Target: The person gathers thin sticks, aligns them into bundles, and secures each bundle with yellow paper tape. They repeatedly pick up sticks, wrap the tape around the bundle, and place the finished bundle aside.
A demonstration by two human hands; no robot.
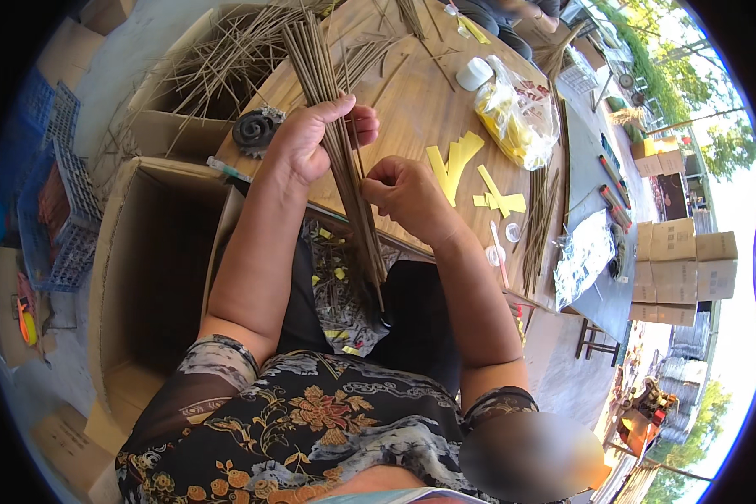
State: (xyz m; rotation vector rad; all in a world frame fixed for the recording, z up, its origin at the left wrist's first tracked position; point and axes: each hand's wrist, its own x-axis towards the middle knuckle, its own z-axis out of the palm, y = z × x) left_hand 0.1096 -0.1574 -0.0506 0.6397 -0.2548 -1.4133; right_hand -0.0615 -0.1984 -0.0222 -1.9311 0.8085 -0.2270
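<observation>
A long bundle of thin brown sticks (338, 139) slants across my lap and the table's near edge. My left hand (315, 139) wraps round its upper part, thumb across the front and fingers curled at the right side. One stick stands slightly off from the rest there. My right hand (412, 197) is closed in a pinch at the bundle's right edge, its fingertips at that loose stick. The bundle's lower end reaches down between my knees. Yellow paper strips (454, 168) lie on the wooden table (412, 109) beyond my right hand.
An open cardboard box (155, 277) stands at my left, with another box of loose sticks (218, 67) behind it. A coiled black object (256, 130) sits by the table edge. On the table are a plastic bag (521, 118), a white container (475, 74) and more sticks (542, 223). Another person (512, 13) sits opposite.
</observation>
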